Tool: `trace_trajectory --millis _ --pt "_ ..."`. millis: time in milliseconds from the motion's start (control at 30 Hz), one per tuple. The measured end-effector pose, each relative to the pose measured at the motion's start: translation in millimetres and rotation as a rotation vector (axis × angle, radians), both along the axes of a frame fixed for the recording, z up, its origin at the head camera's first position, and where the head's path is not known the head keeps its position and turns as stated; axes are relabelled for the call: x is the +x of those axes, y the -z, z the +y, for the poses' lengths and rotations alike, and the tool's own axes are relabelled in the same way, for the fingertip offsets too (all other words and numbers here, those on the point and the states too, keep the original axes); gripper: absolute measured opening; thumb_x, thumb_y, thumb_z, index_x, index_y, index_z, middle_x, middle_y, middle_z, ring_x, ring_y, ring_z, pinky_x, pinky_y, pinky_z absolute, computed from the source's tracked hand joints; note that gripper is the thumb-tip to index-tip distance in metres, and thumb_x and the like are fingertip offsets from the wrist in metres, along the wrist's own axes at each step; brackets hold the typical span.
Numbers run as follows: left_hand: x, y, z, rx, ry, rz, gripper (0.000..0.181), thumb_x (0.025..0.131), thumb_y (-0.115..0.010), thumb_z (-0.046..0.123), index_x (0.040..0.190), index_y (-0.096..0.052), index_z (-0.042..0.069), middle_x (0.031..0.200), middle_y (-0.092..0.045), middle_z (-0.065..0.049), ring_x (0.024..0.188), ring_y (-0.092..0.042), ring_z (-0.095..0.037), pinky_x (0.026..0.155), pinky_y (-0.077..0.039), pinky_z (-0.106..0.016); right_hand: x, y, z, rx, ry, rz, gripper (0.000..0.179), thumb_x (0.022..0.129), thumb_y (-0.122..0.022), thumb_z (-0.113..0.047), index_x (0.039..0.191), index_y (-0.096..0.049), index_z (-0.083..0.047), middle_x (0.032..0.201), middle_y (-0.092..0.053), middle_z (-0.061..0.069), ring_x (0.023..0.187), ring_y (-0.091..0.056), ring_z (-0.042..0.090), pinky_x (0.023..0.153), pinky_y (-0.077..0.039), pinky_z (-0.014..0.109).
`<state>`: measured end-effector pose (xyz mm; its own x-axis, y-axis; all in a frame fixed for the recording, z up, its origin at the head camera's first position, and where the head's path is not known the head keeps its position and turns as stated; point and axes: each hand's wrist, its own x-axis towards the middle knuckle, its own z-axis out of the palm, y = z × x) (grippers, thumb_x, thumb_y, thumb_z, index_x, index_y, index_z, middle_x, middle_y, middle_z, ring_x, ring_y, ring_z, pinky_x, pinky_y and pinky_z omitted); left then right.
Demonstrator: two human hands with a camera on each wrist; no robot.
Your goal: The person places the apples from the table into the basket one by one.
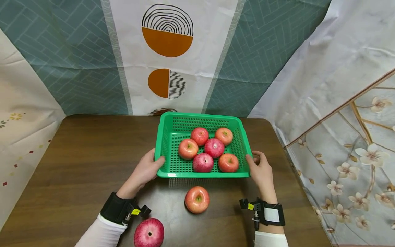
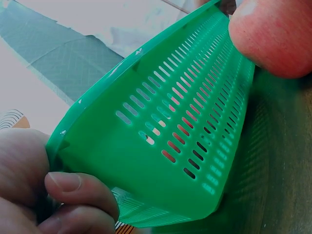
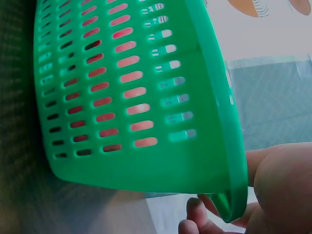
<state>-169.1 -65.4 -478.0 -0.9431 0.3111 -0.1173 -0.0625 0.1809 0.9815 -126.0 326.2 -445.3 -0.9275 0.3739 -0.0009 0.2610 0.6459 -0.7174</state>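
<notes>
A green slotted plastic basket (image 1: 205,175) is held between both hands near the back of the table. Inside it lie several red apples (image 1: 214,148). My left hand (image 1: 147,168) grips the left rim near the front corner, thumb over the top, and the left wrist view shows curled fingers (image 2: 80,190) beneath the rim. On the opposite side my right hand (image 1: 261,170) holds the right rim, its fingertips (image 3: 197,212) under the edge in the right wrist view. One apple (image 1: 196,199) sits on the table just in front of the basket. Another, darker apple (image 1: 149,233) rests beside the left forearm.
The brown wooden table (image 1: 92,164) extends on both sides of the basket. A patterned cloth (image 1: 172,82) hangs along the table's back edge, and a floral cloth (image 1: 348,178) stands at the right. Each wrist wears a black strap with a small camera (image 1: 145,211).
</notes>
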Motion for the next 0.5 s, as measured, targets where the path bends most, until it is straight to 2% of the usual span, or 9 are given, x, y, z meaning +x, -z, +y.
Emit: trace_trajectory --millis 67,133,233,367,467,500 --pt "0.5 -0.4 0.2 0.004 -0.003 -0.004 0.039 0.105 -0.043 0.016 0.14 -0.039 -0.002 0.08 -0.064 -0.023 0.039 -0.039 -0.017 0.04 -0.036 -0.029 0.1 0.8 -0.2 0.027 -0.013 -0.018 0.055 0.103 -0.046 -0.047 0.142 -0.048 -0.009 0.11 -0.062 0.017 0.092 -0.055 0.031 0.073 -0.046 0.043" --pt "1.3 -1.1 0.2 0.012 -0.001 -0.003 0.04 0.106 -0.043 0.016 0.141 -0.039 -0.001 0.089 -0.065 -0.024 0.041 -0.04 -0.017 0.041 -0.037 -0.029 0.6 2.0 0.2 0.042 -0.031 -0.036 0.058 0.104 -0.042 -0.049 0.145 -0.046 -0.008 0.119 -0.061 0.021 0.1 -0.056 0.034 0.081 -0.048 0.05" --pt "2.4 -1.2 0.9 -0.001 -0.004 -0.003 0.039 0.105 -0.044 0.017 0.139 -0.04 -0.001 0.078 -0.064 -0.019 0.039 -0.04 -0.017 0.04 -0.037 -0.029 2.6 3.1 1.5 0.059 -0.044 -0.061 0.062 0.105 -0.039 -0.05 0.149 -0.042 -0.008 0.133 -0.056 0.024 0.114 -0.053 0.038 0.093 -0.044 0.059" --pt "3.2 -1.9 1.6 -0.016 -0.011 0.007 0.037 0.104 -0.045 0.015 0.137 -0.042 -0.003 0.078 -0.064 -0.02 0.039 -0.041 -0.016 0.039 -0.037 -0.029 4.6 3.0 3.0 0.041 -0.053 -0.096 0.065 0.104 -0.038 -0.055 0.152 -0.038 -0.011 0.14 -0.051 0.024 0.119 -0.049 0.04 0.097 -0.041 0.062" --pt "3.6 -3.1 1.2 -0.01 -0.016 0.018 0.037 0.104 -0.045 0.014 0.137 -0.042 -0.003 0.089 -0.066 -0.025 0.041 -0.043 -0.017 0.04 -0.038 -0.028 4.1 2.6 4.3 0.007 -0.067 -0.123 0.068 0.103 -0.037 -0.058 0.154 -0.035 -0.014 0.144 -0.047 0.023 0.122 -0.046 0.038 0.1 -0.039 0.062" --pt "3.6 -3.4 0.8 -0.01 -0.02 0.021 0.038 0.104 -0.046 0.014 0.137 -0.042 -0.003 0.092 -0.067 -0.026 0.044 -0.049 -0.017 0.042 -0.041 -0.027 3.4 2.5 4.7 0.0 -0.073 -0.127 0.068 0.102 -0.037 -0.059 0.154 -0.034 -0.015 0.144 -0.047 0.022 0.123 -0.046 0.038 0.1 -0.039 0.063"
